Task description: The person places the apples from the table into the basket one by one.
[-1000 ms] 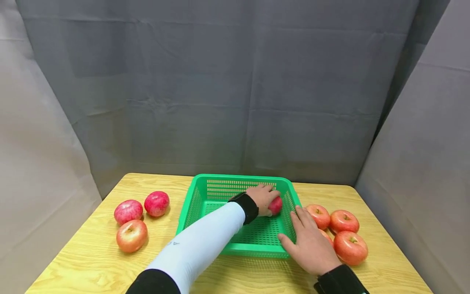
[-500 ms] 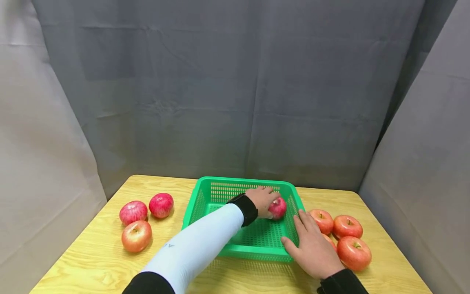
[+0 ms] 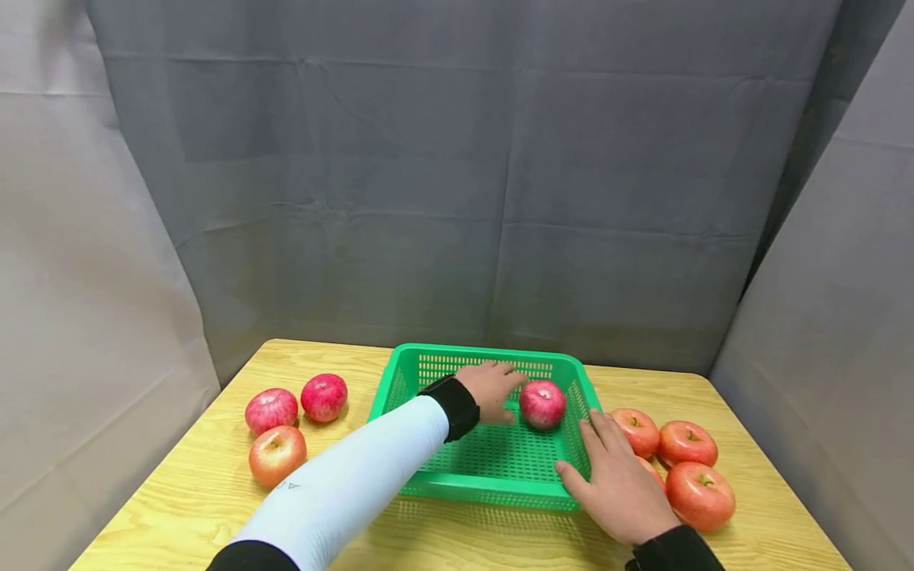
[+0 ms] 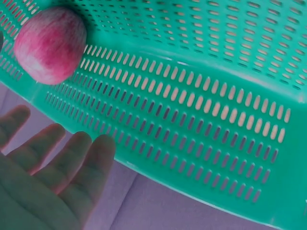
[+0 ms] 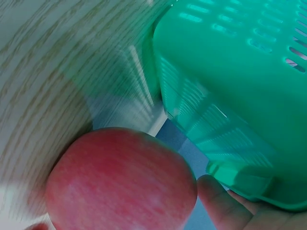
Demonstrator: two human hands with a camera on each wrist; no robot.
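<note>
A dark red apple sits inside the green plastic basket, toward its right side. My left hand is over the basket just left of that apple, fingers extended and holding nothing. In the left wrist view its spread fingers show apart from the apple. My right hand rests on the basket's right rim with its fingers straight. A light red apple lies close by that hand in the right wrist view.
Several light red apples are grouped on the wooden table right of the basket. On the left lie two dark red apples and one lighter apple. Grey cloth hangs behind the table.
My left hand has let go of the dark red apple and drawn away to the left, leaving it in the basket. The right hand stays on the rim; the head view has shifted slightly.
</note>
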